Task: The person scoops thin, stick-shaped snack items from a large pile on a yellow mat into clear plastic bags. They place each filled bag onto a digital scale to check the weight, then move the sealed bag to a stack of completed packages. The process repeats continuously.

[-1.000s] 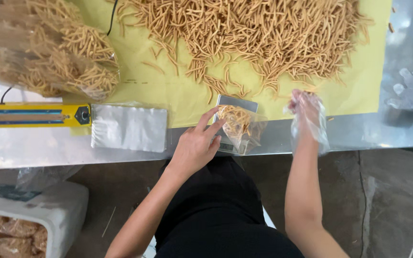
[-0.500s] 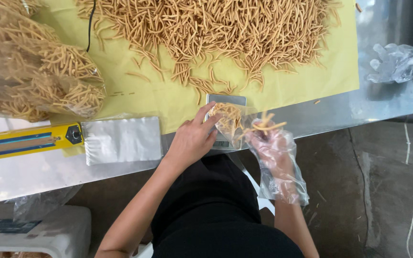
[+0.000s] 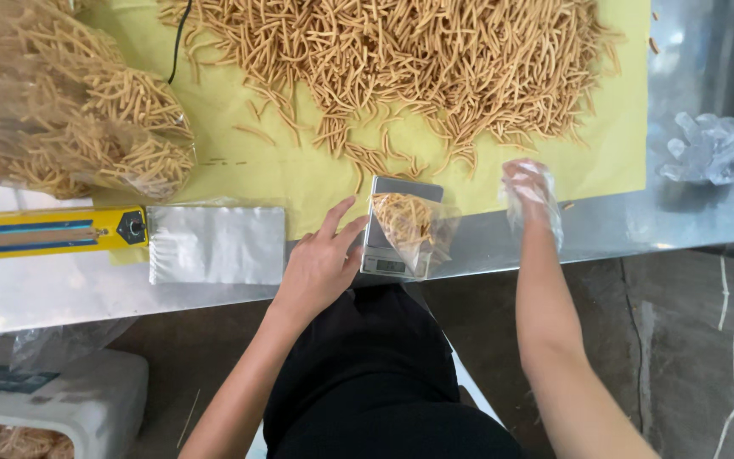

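Note:
A clear plastic pouch [image 3: 407, 228] partly filled with thin golden fried sticks lies on a small silver kitchen scale [image 3: 394, 257] at the table's near edge. My left hand [image 3: 320, 259], bare, rests beside the scale, its fingers touching the scale's left side and the pouch. My right hand [image 3: 530, 192] wears a loose clear plastic glove and hovers to the right of the pouch, over the edge of the yellow sheet [image 3: 299, 174]; nothing is visible in it. A big heap of the same sticks [image 3: 401, 59] covers the sheet beyond.
A large clear bag of sticks [image 3: 70, 119] sits at the far left. A yellow heat sealer [image 3: 44, 229] lies beside a flat empty silver pouch [image 3: 216, 245]. Crumpled plastic gloves [image 3: 715, 146] are at the right. A white tub [image 3: 53, 404] stands on the floor below.
My gloved right hand dropped its sticks into the pouch and pulled away to the right and up. My left hand stayed at the scale.

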